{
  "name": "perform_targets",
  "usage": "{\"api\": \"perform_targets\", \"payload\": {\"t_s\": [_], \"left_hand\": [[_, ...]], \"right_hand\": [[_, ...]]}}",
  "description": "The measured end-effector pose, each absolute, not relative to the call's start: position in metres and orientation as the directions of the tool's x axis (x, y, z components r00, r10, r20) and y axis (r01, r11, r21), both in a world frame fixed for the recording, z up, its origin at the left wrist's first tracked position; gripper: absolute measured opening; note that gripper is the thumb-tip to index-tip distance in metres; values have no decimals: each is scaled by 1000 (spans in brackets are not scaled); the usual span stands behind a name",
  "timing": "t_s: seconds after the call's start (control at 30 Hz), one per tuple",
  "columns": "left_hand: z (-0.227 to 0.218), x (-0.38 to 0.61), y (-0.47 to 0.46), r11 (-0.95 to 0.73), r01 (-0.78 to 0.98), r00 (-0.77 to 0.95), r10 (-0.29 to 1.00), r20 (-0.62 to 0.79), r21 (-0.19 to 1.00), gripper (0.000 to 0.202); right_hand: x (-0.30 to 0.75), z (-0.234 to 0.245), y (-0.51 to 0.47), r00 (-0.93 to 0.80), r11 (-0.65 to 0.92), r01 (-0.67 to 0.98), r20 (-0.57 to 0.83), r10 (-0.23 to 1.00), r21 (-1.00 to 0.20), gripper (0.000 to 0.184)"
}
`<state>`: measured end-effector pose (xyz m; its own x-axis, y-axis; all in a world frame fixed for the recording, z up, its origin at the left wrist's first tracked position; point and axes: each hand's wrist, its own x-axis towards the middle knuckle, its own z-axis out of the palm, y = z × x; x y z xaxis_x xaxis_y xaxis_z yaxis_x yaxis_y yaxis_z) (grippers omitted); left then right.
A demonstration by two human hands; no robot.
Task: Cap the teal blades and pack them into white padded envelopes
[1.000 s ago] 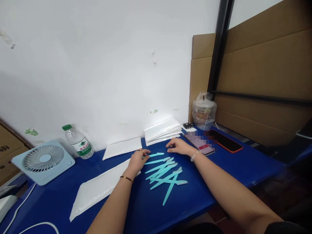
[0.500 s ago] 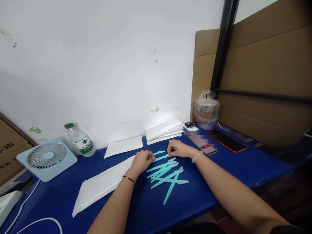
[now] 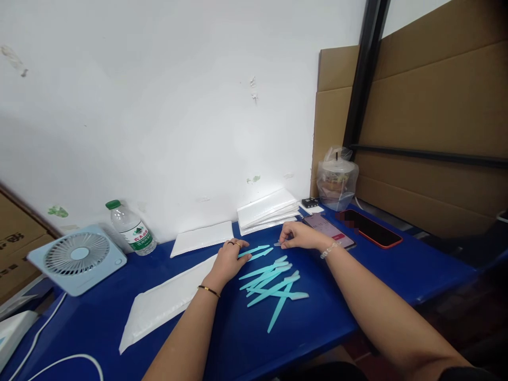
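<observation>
My left hand (image 3: 229,260) rests over the handle ends of two teal eyebrow razors (image 3: 260,252), thumb and index finger apart. Just right of their blade ends, my right hand (image 3: 291,235) pinches a small translucent piece (image 3: 277,244) that looks like a blade cover. Nearer to me, several more teal razors (image 3: 273,283) lie loosely crossed on the blue tabletop (image 3: 309,328). Beneath my left wrist is a long white padded packet (image 3: 162,304), partly covered by the arm.
Behind my hands lie another white packet (image 3: 202,238) and a stack of white packets (image 3: 268,209). A water bottle (image 3: 133,230) and a fan (image 3: 79,256) stand left. Two phones (image 3: 371,228) (image 3: 331,230) and a bagged cup (image 3: 337,182) are on the right.
My right hand has shifted right and slightly away from the razor blades, with the small translucent piece now showing in its pinch. My left fingers have loosened and spread over the razor handles.
</observation>
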<state>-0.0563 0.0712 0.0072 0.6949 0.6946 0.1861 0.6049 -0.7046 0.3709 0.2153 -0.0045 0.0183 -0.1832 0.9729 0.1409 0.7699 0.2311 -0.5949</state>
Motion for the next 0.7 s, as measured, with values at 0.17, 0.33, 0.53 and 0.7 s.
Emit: {"api": "perform_targets", "payload": {"t_s": [0.17,0.33,0.53,0.7], "left_hand": [[-1,-50,69,-697,584,721,681,129,416,24],[4,-47,64,-682,553,727,676,124,478,25],[14,-46,57,-731,500,768,622,152,465,22],[16,-47,59,-704,554,707,680,195,444,21]], "right_hand": [[201,22,-8,-339,308,803,34,940,-510,17],[198,18,-6,-336,287,791,7,942,-541,16],[200,17,-6,-326,334,743,122,937,-580,19],[204,17,-4,-215,279,739,177,960,-613,13]]}}
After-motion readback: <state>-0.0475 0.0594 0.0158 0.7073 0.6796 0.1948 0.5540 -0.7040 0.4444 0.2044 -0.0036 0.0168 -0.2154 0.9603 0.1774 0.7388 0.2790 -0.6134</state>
